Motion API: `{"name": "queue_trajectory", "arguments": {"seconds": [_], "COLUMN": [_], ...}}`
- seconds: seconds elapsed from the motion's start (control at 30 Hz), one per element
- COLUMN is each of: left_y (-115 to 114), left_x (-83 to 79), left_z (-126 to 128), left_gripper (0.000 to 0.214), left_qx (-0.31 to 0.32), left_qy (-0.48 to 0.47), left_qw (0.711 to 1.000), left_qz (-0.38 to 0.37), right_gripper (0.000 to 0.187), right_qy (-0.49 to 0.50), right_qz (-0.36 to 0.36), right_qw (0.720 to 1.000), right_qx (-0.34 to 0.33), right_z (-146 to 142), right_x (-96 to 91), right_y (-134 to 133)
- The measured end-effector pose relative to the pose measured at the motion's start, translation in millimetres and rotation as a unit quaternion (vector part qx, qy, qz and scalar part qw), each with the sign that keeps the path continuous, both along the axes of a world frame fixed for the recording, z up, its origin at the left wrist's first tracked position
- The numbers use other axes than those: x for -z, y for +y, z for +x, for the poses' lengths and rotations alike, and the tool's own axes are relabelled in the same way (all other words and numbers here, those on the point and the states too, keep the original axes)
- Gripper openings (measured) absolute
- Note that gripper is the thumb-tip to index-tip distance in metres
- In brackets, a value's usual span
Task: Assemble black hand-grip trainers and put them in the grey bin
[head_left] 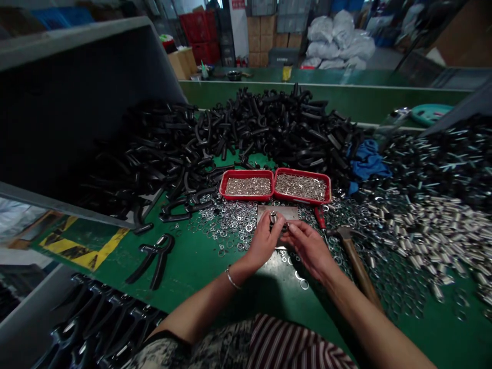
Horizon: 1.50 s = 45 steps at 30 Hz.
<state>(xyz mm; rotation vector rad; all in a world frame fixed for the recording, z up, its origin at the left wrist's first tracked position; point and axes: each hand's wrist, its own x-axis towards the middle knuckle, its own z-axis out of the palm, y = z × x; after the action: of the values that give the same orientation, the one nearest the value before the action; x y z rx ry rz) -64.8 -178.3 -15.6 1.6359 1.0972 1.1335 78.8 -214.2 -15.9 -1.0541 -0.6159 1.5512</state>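
Observation:
My left hand (pixel 266 237) is closed around a small shiny metal sleeve (pixel 273 217), its top showing between thumb and fingers. Close beside it, my right hand (pixel 307 245) pinches a tiny part at the fingertips, too small to name. Both hands hover over a flat metal plate (pixel 290 211) on the green bench. Behind the plate stand two red trays: the left tray (pixel 246 198) holds tiny metal pieces, the right tray (pixel 303 200) holds small pins. Loose washers (pixel 230 225) are scattered around the plate.
A hammer (pixel 357 261) and a red-handled tool (pixel 320 218) lie to the right, near heaped metal sleeves (pixel 434 230) and a blue cloth (pixel 369 160). Black handle parts (pixel 265 123) pile up behind the trays. One black forked handle (pixel 154 259) lies at the left.

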Motion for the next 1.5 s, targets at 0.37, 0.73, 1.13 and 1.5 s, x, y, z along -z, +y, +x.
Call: {"name": "queue_trajectory", "arguments": {"seconds": [0.37,0.73,1.13,1.5], "left_y": [-5,11,21,22], "left_x": [-3.3,-0.2,0.4,12.3], "left_z": [1,-18,-7,11], "left_gripper": [0.023,0.023,0.038,0.042], "left_qx": [-0.001,0.144,-0.018,-0.003], "left_qy": [0.100,0.129,-0.076,-0.263], "left_qw": [0.995,0.980,0.988,0.923], "left_qz": [-0.005,0.053,-0.131,-0.282], "right_gripper": [0.030,0.039,0.023,0.029], "right_qy": [-0.058,-0.076,-0.827,-0.814], "right_qz": [0.037,-0.028,-0.114,0.014], "right_qw": [0.994,0.962,0.546,0.581], "right_qx": [-0.082,-0.260,0.069,-0.024], "right_z": [15,21,284,302], "right_x": [8.8,2.0,4.6,1.1], "right_y": [-4,-5,37,26]}}
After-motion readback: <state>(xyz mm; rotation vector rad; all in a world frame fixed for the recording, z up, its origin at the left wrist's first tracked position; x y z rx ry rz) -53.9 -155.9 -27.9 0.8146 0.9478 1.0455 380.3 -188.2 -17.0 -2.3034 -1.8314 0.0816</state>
